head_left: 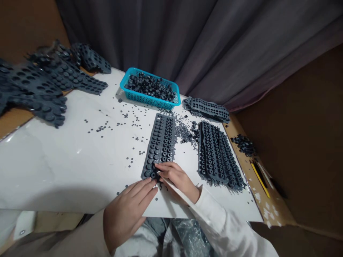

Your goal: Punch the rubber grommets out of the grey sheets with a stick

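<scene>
Studded dark sheet (161,137) lies lengthwise on the white surface (53,153), its near end short of the middle of the near edge, its far end just beside the turquoise basket (148,101) by the far edge. Placement probably keeps the working end within easy reach.

Left hand (128,207): fingers extended, not clenched, tips resting at the sheet's near end; presumably steadying it. Right hand (179,180): fingers pinched on a pale strip (175,189), its tip at the near studs. The low, close grip suggests fine control. Exact tip contact hidden.

Basket holds many small dark pieces; its walls likely keep them from mixing with the loose discs (100,128) strewn left of the sheet. A studded stack (219,153) stands along the right edge, a second stack (207,108) toward the far right corner; both seem parked clear of the hands. Sheet heap (43,84) overhangs the left edge near the far left corner. Yellow tool (259,178) lies past the right edge on brown board, probably out of the way.

Labels, brands, writing: none legible.
</scene>
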Action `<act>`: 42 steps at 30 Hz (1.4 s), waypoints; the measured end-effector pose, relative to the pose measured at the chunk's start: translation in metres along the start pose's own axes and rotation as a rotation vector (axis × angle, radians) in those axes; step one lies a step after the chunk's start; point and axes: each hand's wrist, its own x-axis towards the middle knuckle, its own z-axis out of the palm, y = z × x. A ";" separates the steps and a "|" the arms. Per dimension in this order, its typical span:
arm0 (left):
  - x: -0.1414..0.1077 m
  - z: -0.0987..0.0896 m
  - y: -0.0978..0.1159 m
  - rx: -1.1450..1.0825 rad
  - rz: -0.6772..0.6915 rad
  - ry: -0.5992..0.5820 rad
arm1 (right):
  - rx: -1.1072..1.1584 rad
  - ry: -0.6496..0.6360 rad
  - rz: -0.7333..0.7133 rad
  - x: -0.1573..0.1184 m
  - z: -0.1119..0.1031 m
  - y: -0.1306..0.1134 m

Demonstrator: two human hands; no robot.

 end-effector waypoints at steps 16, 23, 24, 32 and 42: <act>0.005 -0.013 0.005 0.036 -0.027 -0.083 | 0.111 0.052 0.090 0.009 0.001 0.005; 0.007 -0.017 0.005 0.057 -0.023 -0.084 | -0.194 0.050 -0.032 0.011 -0.003 0.014; 0.007 -0.016 0.005 0.057 -0.024 -0.080 | -0.193 0.089 0.011 0.012 -0.004 0.015; 0.006 -0.015 0.004 0.066 -0.008 -0.059 | 0.121 0.049 0.144 0.018 -0.006 0.012; 0.006 -0.015 0.003 0.038 -0.015 -0.084 | -0.188 0.109 0.082 0.024 -0.009 0.029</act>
